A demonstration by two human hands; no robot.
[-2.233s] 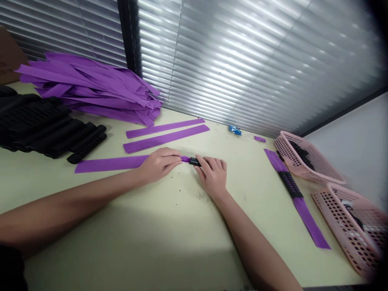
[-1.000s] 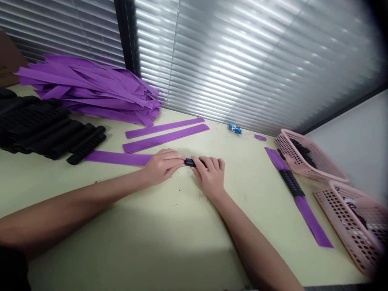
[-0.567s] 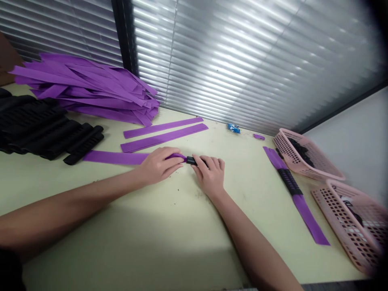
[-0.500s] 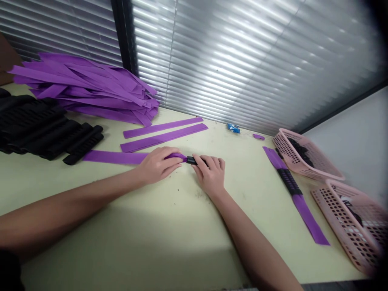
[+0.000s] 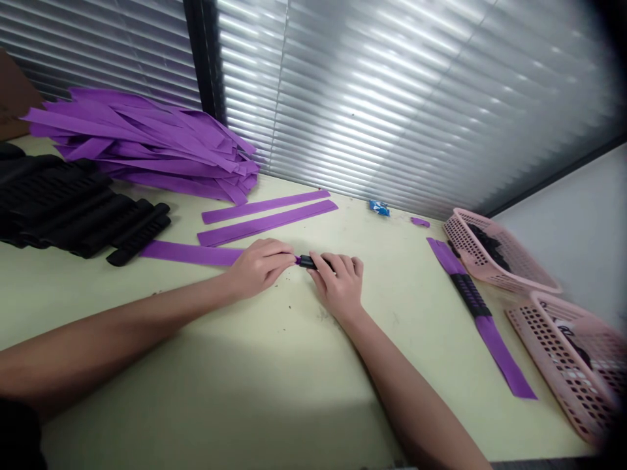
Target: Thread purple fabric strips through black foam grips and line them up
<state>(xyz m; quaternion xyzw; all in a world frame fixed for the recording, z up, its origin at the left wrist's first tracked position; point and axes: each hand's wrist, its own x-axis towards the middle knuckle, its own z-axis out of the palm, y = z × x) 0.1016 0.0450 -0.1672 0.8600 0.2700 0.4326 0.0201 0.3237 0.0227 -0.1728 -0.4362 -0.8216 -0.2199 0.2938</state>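
Pinched in the fingers of my left hand (image 5: 260, 266) is the front end of a purple strap (image 5: 191, 254), whose flat tail lies on the table to the left. My right hand (image 5: 339, 282) is closed round a short black sleeve (image 5: 307, 262), mostly covered by the fingers. At the mouth of the sleeve a bit of purple shows, right by my left fingertips; how far the strap reaches inside is hidden. Two loose purple strips (image 5: 267, 223) lie just beyond my left hand.
A heap of purple straps (image 5: 147, 140) and a stack of black sleeves (image 5: 63, 209) occupy the left. To the right lie a purple strap with a black sleeve round it (image 5: 471, 295) and two pink baskets (image 5: 519, 282). A blue wrapper (image 5: 379, 207) sits near the blinds.
My left hand has come closer to the sleeve, and less purple shows between my fingers and its mouth. My right hand keeps its grip in nearly the same place.
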